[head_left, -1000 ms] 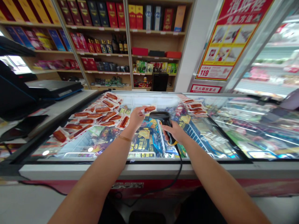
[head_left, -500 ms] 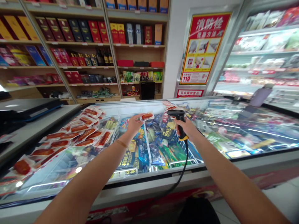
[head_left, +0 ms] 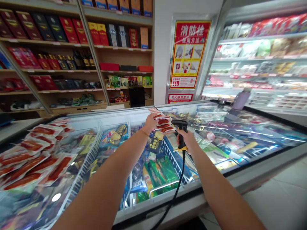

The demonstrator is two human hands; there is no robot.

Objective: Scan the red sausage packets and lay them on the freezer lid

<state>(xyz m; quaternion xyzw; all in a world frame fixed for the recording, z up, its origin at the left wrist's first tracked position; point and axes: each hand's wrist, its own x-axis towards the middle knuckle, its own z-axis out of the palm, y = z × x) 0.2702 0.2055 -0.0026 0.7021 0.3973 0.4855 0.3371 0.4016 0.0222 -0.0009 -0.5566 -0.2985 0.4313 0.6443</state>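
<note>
My left hand point(head_left: 151, 122) reaches over the chest freezer's glass top. Its fingers are closed on the edge of a sealed sausage pack point(head_left: 165, 125), among several such packs close together; which one it grips is partly hidden. My right hand point(head_left: 187, 141) is wrapped round the handle of a black and yellow barcode scanner point(head_left: 179, 123). The scanner's head points left, close beside those packs, and its black cable point(head_left: 180, 175) hangs down over the freezer's front edge. At the left, a loose pile of sausage packs point(head_left: 31, 156) lies on the glass.
Under the glass, white wire baskets point(head_left: 171, 156) hold bagged frozen goods. A grey-purple object point(head_left: 241, 99) stands on the freezer's far right. Behind are shelves of boxes point(head_left: 69, 30), a red poster point(head_left: 189, 54) and a lit refrigerated display point(head_left: 259, 59).
My left hand has moved right with the sausage pack, to the other packs beside the scanner. The right hand still grips the scanner. My view has turned right.
</note>
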